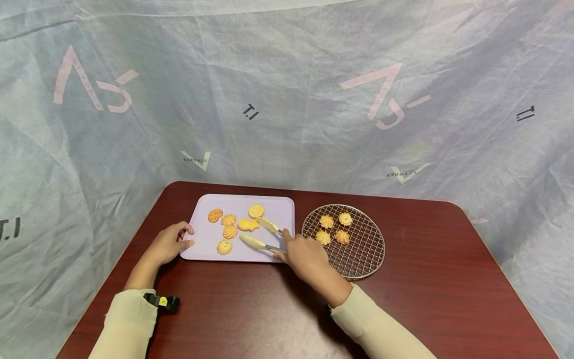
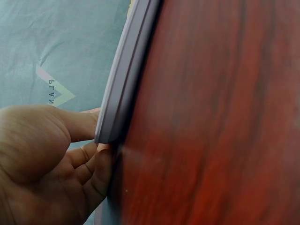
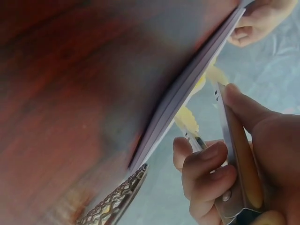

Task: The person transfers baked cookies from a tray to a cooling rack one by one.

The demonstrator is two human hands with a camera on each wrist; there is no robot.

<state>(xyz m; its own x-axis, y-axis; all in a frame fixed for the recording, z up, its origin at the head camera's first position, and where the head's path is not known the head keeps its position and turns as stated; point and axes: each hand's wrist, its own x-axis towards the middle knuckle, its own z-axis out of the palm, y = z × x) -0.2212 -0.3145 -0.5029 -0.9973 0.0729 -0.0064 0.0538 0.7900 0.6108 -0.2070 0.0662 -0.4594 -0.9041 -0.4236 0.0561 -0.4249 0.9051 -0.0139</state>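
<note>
My left hand (image 1: pixel 168 243) grips the left edge of a pale lilac tray (image 1: pixel 269 253), thumb over the rim and fingers beneath it in the left wrist view. In my right hand (image 1: pixel 307 255) is a pair of tongs (image 1: pixel 253 242) with pale yellow tips, spread apart over the tray's right half. Just beyond the tips lies a yellow fish-shaped cookie (image 1: pixel 247 225), with a round cookie (image 1: pixel 256 211) behind it. Left of these lie a pretzel-shaped cookie (image 1: pixel 215 215), a ridged cookie (image 1: pixel 228 220), a swirl cookie (image 1: pixel 230 232) and a flower-shaped cookie (image 1: pixel 224 247).
To the tray's right, a round wire rack (image 1: pixel 365 249) bears several flower-shaped cookies (image 1: pixel 342 237), partly behind my right hand. Both tray and rack stand on a dark red wooden table (image 1: pixel 430 279). Grey printed cloth (image 1: pixel 287 99) hangs around the table's back and sides.
</note>
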